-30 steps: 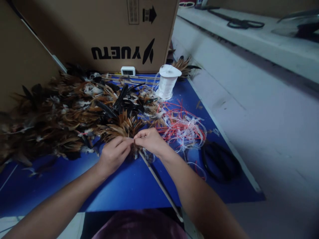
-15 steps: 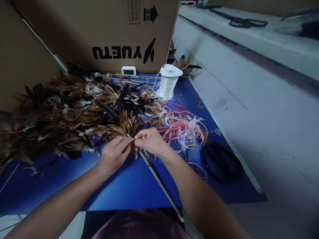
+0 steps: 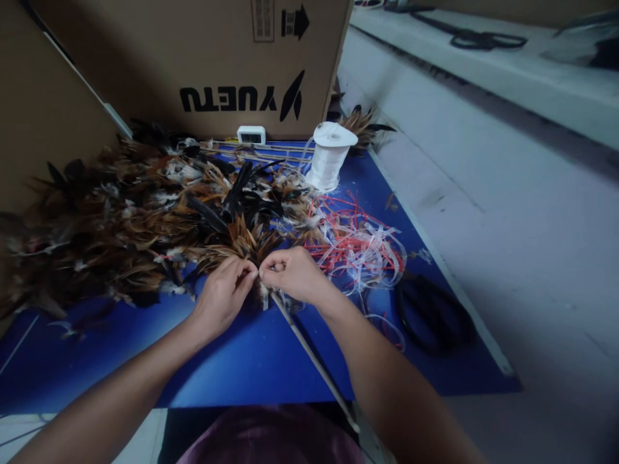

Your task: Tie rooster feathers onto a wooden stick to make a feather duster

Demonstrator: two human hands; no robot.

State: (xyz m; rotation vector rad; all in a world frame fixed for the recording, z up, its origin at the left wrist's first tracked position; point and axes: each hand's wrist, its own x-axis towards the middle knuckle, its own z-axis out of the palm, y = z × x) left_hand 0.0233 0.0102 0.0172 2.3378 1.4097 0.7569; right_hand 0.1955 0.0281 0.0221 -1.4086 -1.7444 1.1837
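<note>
Many brown and black feathers point(image 3: 126, 222), with pale fluff among them, lie in a broad heap left of the stick point(image 3: 314, 357), spread over the blue table point(image 3: 251, 367). The left hand point(image 3: 225, 293), just left of the stick's upper end, has thumb and fingertips pinched together; whatever sits between them is too fine to make out. At that upper end a tuft of feathers point(image 3: 245, 238) fans away from the person, the stick running in under it (the join itself is hidden). The right hand point(image 3: 293, 274), just right of the stick's upper end, presses thumb to forefinger close against the left fingertips; whether it grips a tie or feathers, I cannot tell. Beyond the stick, to its right, stands a white spool point(image 3: 329, 164); nearer on that side lies a tangle of red and clear strips point(image 3: 372, 258), then, well apart from the stick, a black-handled tool point(image 3: 435, 316), probably scissors.

Trouble would likely start at the two pinches: if either slackened, the tuft could loosen or turn about the stick. The stick's lower end juts past the table's near edge, so a bump from the right forearm point(image 3: 377, 367) could roll it. Stray feathers from the heap could also get caught in the tuft.
</note>
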